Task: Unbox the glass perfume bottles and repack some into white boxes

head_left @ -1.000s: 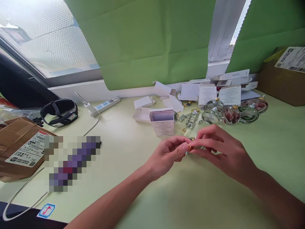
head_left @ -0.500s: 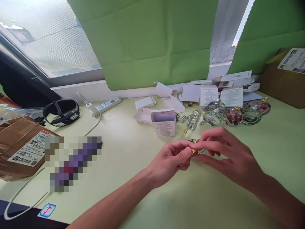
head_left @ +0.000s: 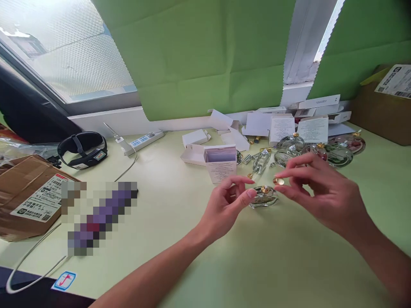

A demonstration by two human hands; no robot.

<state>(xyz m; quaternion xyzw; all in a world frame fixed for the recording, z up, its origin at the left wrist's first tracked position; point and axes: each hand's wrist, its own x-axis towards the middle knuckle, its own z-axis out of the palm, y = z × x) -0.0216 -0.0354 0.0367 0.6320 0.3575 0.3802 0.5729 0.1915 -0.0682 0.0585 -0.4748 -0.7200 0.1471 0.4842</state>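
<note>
A clear glass perfume bottle [head_left: 262, 199] with a gold neck and spray top stands on the table between my hands. Its left side is close to my left hand [head_left: 226, 205], whose thumb and fingers are apart with nothing between them. Up and to the right of the bottle, my right hand [head_left: 317, 188] pinches a small gold cap [head_left: 278, 181] between thumb and fingertips. The cap's pale round end faces the camera. Just behind the left fingertips is an open white carton [head_left: 221, 169], upright with its flap folded left.
Several glass bottles [head_left: 340, 155] stand at the back right, near white boxes [head_left: 282, 128] and loose metal caps. A brown carton [head_left: 382, 107] sits far right. To the left are a power strip [head_left: 144, 142], a black headband device [head_left: 84, 152] and another cardboard box [head_left: 35, 201].
My hands have moved apart. The gold cap passed from between both hands into the right hand, which lifted up and right. The left fingers have opened, uncovering the bottle.
</note>
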